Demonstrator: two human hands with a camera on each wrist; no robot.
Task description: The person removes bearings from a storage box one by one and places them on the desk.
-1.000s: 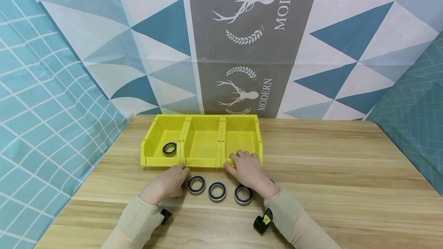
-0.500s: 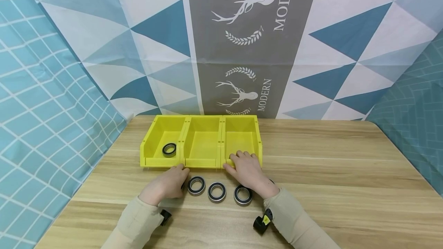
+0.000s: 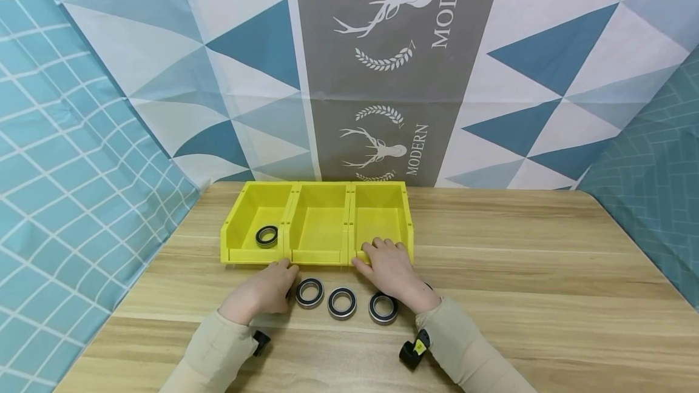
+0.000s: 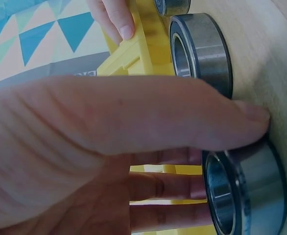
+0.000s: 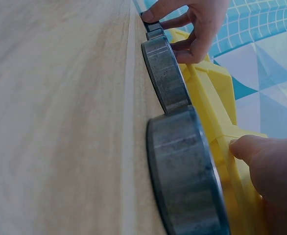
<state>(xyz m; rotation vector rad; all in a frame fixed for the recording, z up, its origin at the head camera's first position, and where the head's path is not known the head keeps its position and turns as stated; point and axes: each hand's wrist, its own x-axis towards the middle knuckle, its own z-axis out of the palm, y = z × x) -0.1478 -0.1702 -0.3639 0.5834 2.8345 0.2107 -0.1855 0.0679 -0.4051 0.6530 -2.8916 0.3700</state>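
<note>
My left hand pinches a ball bearing, thumb on the near side and fingers beyond it. In the head view the hand mostly hides that bearing. My right hand rests on the front lip of the right-hand yellow bin, fingers reaching over the edge and thumb against its front. Between the hands lie a bearing, a second bearing and a third bearing beside the right wrist. Another bearing lies inside the left bin.
Three joined yellow bins stand along the back of the wooden table, the middle bin between the other two. Behind them hangs a patterned cloth. A dark edge shows beyond the right wrist, mostly hidden.
</note>
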